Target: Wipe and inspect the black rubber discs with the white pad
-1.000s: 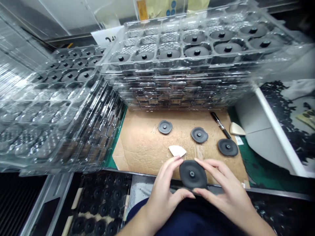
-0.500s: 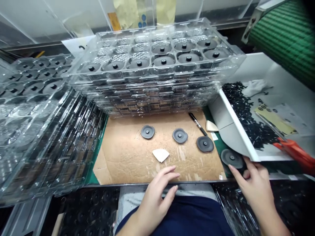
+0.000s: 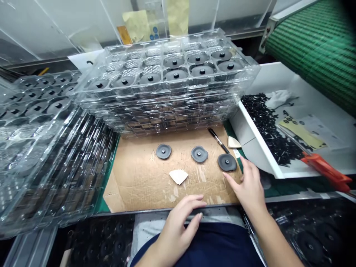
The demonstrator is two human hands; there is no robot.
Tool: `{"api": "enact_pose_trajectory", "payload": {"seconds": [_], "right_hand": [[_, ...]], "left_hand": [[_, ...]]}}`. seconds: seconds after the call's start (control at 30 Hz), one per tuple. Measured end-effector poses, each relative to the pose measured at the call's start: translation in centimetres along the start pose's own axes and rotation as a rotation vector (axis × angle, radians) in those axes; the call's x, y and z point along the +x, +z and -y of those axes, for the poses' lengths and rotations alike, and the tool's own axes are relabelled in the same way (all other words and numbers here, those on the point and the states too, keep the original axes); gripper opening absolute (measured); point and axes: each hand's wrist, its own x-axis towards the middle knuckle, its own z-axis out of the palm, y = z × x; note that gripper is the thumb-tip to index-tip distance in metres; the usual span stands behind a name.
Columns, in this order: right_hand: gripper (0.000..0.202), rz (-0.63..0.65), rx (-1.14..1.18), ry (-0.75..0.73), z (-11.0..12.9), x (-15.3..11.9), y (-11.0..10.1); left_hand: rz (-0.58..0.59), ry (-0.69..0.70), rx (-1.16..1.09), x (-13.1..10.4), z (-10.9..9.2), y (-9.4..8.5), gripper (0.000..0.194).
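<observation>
Three black rubber discs lie in a row on the cardboard sheet [image 3: 133,178]: a left disc [image 3: 163,151], a middle disc [image 3: 199,154] and a right disc [image 3: 227,162]. My right hand [image 3: 250,187] lies open over the cardboard's right edge, fingertips just short of the right disc, holding nothing. A further dark disc [image 3: 266,181] peeks out to the right of that hand on the green mat. My left hand [image 3: 180,222] rests open at the cardboard's front edge, empty. A white wedge-shaped scrap [image 3: 178,176] lies between the hands and the discs.
A tall stack of clear blister trays [image 3: 167,100] with discs on top stands behind the cardboard, and another stack [image 3: 41,141] leans at left. A black pen [image 3: 218,140], a white tray of small black parts [image 3: 250,129], an orange tool [image 3: 325,168] and a green conveyor [image 3: 319,44] are at right.
One second ago both hands held a black disc. My right hand set it down on the mat at right, then moved left toward the right disc. My left hand stayed at the front edge.
</observation>
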Motion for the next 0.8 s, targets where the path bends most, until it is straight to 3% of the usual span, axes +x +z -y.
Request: {"api": "enact_pose_trajectory", "payload": {"seconds": [0.1,0.23,0.37,0.47,0.57,0.7,0.8], "right_hand": [[0.078,0.056,-0.090,0.005,1.3,1.9,0.7],[0.076,0.108,-0.120,-0.007,1.5,2.2,-0.8],[0.082,0.202,0.085,-0.183,2.8,-0.1,-3.6],[0.071,0.336,0.244,-0.429,5.9,-2.5,-5.0],[0.067,0.434,0.335,-0.635,9.2,-4.1,-5.2],[0.068,0.447,0.422,-0.716,11.6,-4.7,-4.5],[0.066,0.453,0.408,-0.736,12.5,-4.6,-3.9]], "left_hand": [[-0.020,0.001,-0.051,-0.4,-0.3,-0.2,0.028],[-0.080,-0.063,-0.189,-0.7,-0.3,-0.6,0.024],[-0.120,-0.247,-0.638,-0.4,-0.3,-0.8,0.025],[-0.064,-0.281,-1.078,0.1,-0.4,-1.3,0.037],[0.024,-0.270,-1.257,0.2,-0.3,-2.3,0.047],[0.132,-0.250,-1.381,-0.8,0.6,-3.8,0.058],[0.133,-0.171,-1.444,-1.7,1.5,-4.5,0.059]]}}
